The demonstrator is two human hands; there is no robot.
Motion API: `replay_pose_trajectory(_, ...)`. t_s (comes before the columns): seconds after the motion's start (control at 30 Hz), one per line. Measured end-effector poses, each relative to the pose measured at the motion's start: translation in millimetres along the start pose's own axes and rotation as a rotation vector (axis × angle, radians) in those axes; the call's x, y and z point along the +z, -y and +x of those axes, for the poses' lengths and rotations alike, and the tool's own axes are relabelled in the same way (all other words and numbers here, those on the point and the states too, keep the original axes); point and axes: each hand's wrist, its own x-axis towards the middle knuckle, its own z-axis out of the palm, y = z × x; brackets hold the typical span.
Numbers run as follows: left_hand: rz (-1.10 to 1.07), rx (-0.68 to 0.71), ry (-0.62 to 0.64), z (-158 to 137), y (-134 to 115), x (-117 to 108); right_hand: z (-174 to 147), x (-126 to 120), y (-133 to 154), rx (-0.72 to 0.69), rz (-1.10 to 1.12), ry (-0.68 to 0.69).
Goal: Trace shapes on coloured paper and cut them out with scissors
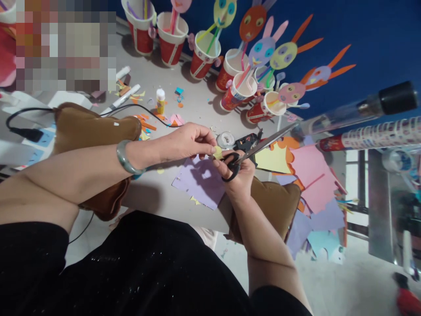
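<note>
Yellow paper scrap (217,152) is pinched in the fingertips of my left hand (192,141), so it sits right between both hands, just beside the scissors' handles. Right hand (241,177) has those black-handled scissors (259,147) gripped, fingers curled round the handles, blades pointing away from the scrap. Below, a purple paper sheet (204,184) is lying on the surface (190,94), fwiw.

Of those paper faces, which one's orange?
The orange face, just right of the blue-eyed yellow one; the other visible faces are pink, yellow or lavender.
</note>
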Motion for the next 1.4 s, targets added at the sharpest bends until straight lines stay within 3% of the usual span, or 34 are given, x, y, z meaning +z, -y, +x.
replay_pose_trajectory(0.3,0.097,0.008,0.102,3.4,5.8,-1.1,5.1,-6.0,-3.4,0.008,0.031,-0.057)
replay_pose_trajectory(0.67,0.236,-0.017,0.161,4.8,4.2,-6.4,6.2,-7.8,2.4,0.01,0.016,0.13)
replay_pose_trajectory(0.93,0.27,-0.014,0.232,4.1,4.8,-9.1,4.9,-7.7,-1.1,-0.018,0.059,0.103)
replay_pose_trajectory(1.03,0.192,0.036,0.155,2.7,3.8,-8.1,5.3,-7.5,-0.7,-0.023,0.085,0.061)
replay_pose_trajectory(1.13,0.024,0.09,-0.013,1.6,4.3,-6.6,5.7,-7.7,1.1,-0.023,0.068,0.075)
replay_pose_trajectory(1.23,-0.137,0.134,-0.13,1.9,6.0,-5.5,4.8,-7.6,2.5,-0.015,0.025,0.158)
replay_pose_trajectory(1.4,-0.271,0.176,-0.189,2.0,5.0,-2.1,1.7,-5.9,2.6,0.038,-0.052,0.347)
